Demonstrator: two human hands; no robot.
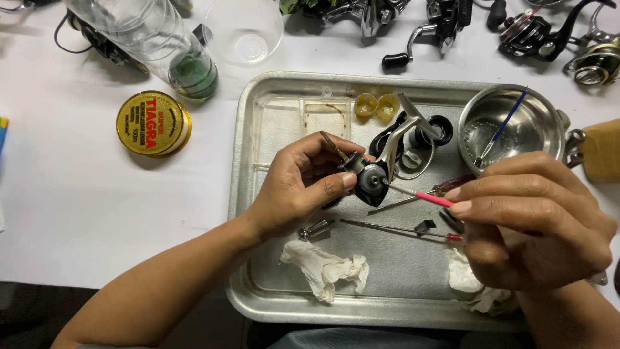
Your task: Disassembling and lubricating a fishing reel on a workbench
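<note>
My left hand (303,184) holds a small silver and black fishing reel body (378,169) above a metal tray (258,116). My right hand (533,220) pinches a thin tool with a pink handle (426,196); its tip touches the side of the reel body. Just behind the reel lies a black reel part with a wire bail (423,139).
On the tray lie a steel bowl (542,126) holding a blue brush (504,126), a clear plastic box (300,123), two yellow caps (376,105), thin red-handled screwdrivers (400,227) and crumpled tissues (326,268). Left of it sit a gold tin (153,123) and a bottle (174,52). Several reels (542,35) lie behind.
</note>
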